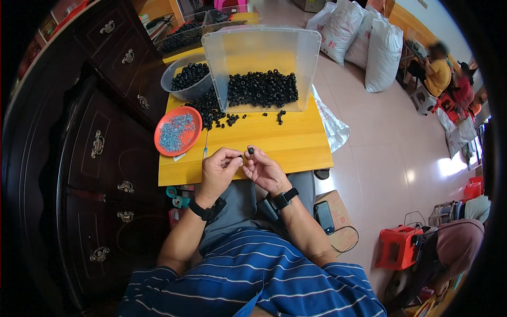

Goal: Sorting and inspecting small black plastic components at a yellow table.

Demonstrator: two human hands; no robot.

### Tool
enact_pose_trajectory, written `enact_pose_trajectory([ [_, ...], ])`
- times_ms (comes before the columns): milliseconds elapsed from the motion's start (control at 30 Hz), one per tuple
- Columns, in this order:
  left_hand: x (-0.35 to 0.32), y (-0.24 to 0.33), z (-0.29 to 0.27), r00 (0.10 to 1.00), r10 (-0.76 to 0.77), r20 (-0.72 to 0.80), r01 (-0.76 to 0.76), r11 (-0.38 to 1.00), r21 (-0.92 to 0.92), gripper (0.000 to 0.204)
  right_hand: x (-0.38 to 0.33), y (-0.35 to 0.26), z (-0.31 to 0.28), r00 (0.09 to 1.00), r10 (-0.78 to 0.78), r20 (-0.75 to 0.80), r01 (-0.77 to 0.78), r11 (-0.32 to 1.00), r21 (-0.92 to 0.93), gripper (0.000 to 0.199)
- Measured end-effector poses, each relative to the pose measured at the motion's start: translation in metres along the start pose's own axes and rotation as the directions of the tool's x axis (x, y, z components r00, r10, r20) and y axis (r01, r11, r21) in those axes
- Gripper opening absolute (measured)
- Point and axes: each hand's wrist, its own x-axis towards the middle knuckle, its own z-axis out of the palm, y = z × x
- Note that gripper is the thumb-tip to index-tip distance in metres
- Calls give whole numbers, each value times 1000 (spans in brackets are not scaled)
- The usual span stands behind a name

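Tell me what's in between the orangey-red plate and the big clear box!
In the head view, loose black pieces lie heaped on the yellow table between the orangey-red plate and the clear box.

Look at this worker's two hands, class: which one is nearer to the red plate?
Left. The left hand is to the right of the red plate and closer to the person's body; the right hand is farther right, beyond the left.

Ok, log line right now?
Right hand: holds black part; left hand: beside it, grip unclear; orange dish: silvery pieces; clear bin: black parts
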Motion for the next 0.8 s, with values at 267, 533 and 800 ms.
enact_pose_trajectory([
  [267, 5, 3, 0, 982, 115, -149, -113, 993, 21, 9, -1, 5, -2, 1000, 16, 4, -16, 1000, 26, 23],
  [533, 0, 8, 3, 984, 40, -172, -43, 999, -15, 11, -4, 6, 5, 1000, -12, -16, 12, 1000, 3, 23],
  [800, 1, 5, 0, 998, 55, -44, -50, 993, 107, 14, -4, 10, 7, 999, -41, -3, 41, 999, -35, 21],
])
